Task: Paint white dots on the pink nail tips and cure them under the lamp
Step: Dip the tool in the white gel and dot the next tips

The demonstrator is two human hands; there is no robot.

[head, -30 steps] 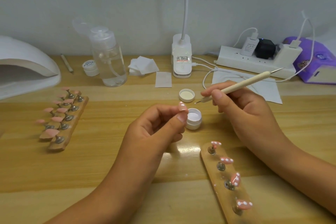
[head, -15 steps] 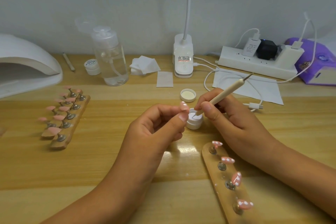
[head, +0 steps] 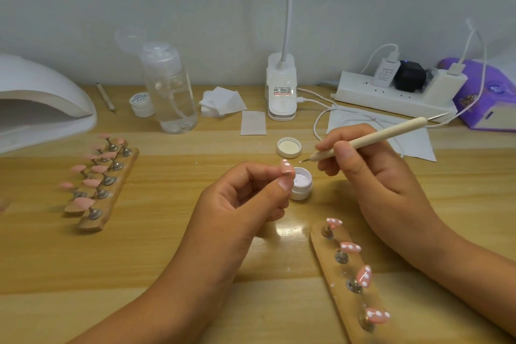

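The left hand (head: 245, 198) pinches a small pink plastic nail tip (head: 285, 167) between thumb and forefinger, beside the open white gel pot (head: 303, 179). The tip is probably light, stiff and slippery, so it is best held by its edges. The right hand (head: 371, 173) has its grip clenched round a slim cream dotting pen (head: 377, 135).

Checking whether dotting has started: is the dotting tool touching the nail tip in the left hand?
Apart. Head view shows a plain gap between the dotting tool and the nail tip.

Four dotted tips (head: 350, 247) on one holder (head: 324, 261); two white jars (head: 302, 186)
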